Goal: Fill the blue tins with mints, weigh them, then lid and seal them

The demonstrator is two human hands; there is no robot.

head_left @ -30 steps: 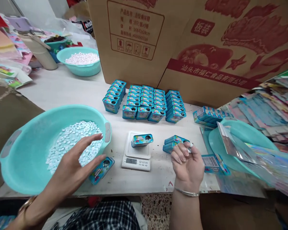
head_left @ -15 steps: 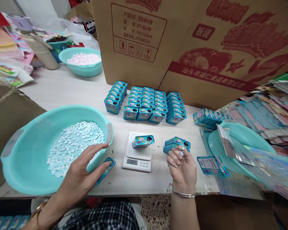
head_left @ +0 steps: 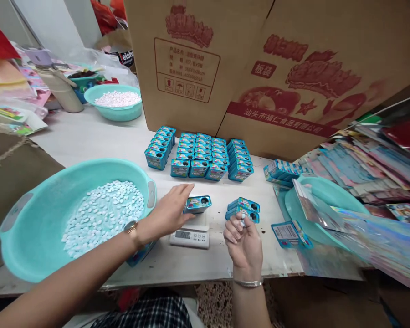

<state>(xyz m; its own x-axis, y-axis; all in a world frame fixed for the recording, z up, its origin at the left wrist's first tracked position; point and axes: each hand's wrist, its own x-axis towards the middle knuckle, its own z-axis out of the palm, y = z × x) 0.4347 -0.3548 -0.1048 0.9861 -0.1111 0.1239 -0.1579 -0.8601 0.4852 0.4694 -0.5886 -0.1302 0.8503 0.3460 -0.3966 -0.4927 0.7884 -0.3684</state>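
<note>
My left hand (head_left: 169, 210) is at the white digital scale (head_left: 190, 238), thumb and fingers apart on either side of the left end of a blue candy tin (head_left: 198, 203) lying on the weighing plate. Whether it touches the tin I cannot tell. My right hand (head_left: 244, 243), palm up, is closed on small white candies (head_left: 242, 218) that show at its fingertips. Just behind it are two blue tins (head_left: 244, 205) with round openings. To the left, the large turquoise basin (head_left: 37, 223) holds many pale candies (head_left: 104, 212). Under my left forearm, another blue tin (head_left: 138, 256) is partly hidden.
Rows of blue tins (head_left: 198, 168) stand before a big cardboard box (head_left: 187, 105). A flat blue packet (head_left: 290, 234) lies right of my right hand, near a turquoise basin (head_left: 314, 218) with plastic sheets. Another bowl (head_left: 118, 111) holds pinkish candies. A bottle (head_left: 59, 91) stands back left.
My left hand has moved right, from beside the basin to the tin on the scale. My right hand still holds the candies at about the same place. The view has shifted slightly.
</note>
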